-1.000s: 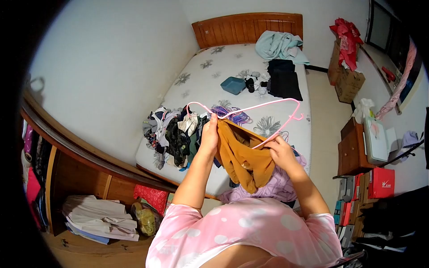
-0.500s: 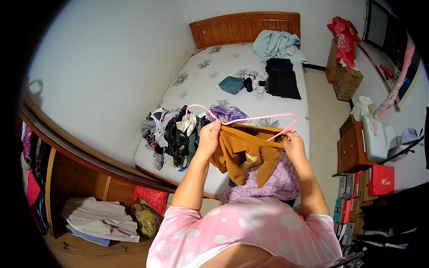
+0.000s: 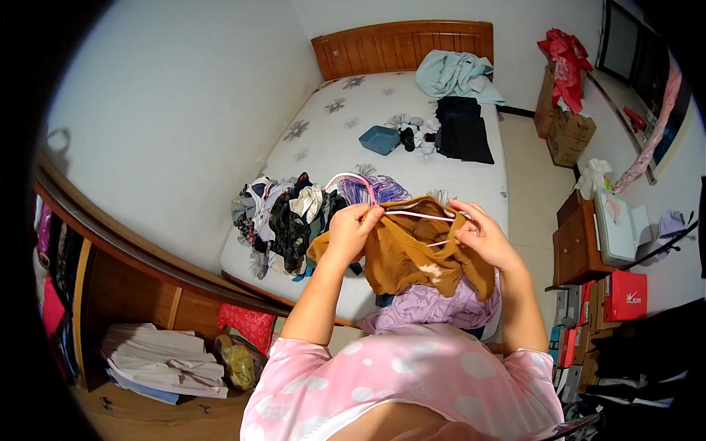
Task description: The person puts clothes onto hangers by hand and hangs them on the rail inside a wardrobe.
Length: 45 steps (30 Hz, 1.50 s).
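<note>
A mustard-brown garment [image 3: 401, 257] with a pale patch hangs between my two hands above the near part of the bed. My left hand [image 3: 354, 229] is closed on its left edge and on the pink hanger [image 3: 365, 185], whose hook end sticks out beyond the hand. Inside the garment's opening part of the hanger shows as a light bar. My right hand [image 3: 479, 234] pinches the garment's right edge. Under the garment lies a lilac cloth [image 3: 434, 307], partly covered. Purple hangers [image 3: 382, 189] lie just beyond.
A heap of mixed clothes [image 3: 289, 224] lies on the bed [image 3: 309, 158] at the left. Farther back are a teal bin [image 3: 380, 140], socks [image 3: 419, 136] and folded black clothes [image 3: 465, 131]. An open wardrobe [image 3: 132, 294] borders the lower left, a brown cabinet [image 3: 576, 246] the right.
The hanger's right end has gone from outside the garment into its opening. My right hand has shifted right, and the garment is spread wider between both hands.
</note>
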### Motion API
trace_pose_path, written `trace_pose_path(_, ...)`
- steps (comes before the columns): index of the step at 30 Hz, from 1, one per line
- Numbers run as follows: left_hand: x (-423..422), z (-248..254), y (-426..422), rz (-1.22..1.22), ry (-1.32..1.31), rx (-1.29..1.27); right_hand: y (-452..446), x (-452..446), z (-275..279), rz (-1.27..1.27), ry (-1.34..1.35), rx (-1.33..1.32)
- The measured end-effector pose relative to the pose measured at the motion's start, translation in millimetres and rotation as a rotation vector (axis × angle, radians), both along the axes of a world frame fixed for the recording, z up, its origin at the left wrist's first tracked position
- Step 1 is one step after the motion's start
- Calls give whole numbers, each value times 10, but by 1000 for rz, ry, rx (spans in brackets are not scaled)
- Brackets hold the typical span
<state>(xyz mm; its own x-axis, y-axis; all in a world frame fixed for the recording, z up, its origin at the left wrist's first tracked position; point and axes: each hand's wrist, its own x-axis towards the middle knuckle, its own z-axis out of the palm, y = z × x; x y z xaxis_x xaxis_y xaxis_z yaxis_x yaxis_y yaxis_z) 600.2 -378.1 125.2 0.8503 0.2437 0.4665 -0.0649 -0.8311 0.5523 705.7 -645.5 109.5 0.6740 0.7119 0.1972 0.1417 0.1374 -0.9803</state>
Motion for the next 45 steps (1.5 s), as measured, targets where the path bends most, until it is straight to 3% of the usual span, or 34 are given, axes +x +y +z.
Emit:
trace_pose_path(4, 7, -68, 80, -1, -60, -124, -76, 51, -22, -157, 166, 86)
trace_pose_path(8, -24, -137, 219, 4, -16, -123, -224, 295, -277, -446, -276, -64)
trace_pose_path(12, -60, -64, 219, 2, -5, -131, -143, 300, -446, -355, -701, -160)
trace_pose_path(15, -59, -91, 238, 12, 5, -121, -65, 230, -513, -202, -428, -271)
trace_pose_path(19, -48, -85, 189, 8, -77, -179, 51, 194, -483, -247, -560, -238)
trace_pose_path(26, 1, -131, 12, -53, 21, -140, 392, 8, -360, -323, -857, -197)
trace_pose_path(39, -8, -196, 323, -101, -13, -46, 210, 194, -211, -569, -752, -160)
trace_pose_path(45, -33, -265, 500, 20, -220, -65, 90, 251, -190, -643, -697, -106)
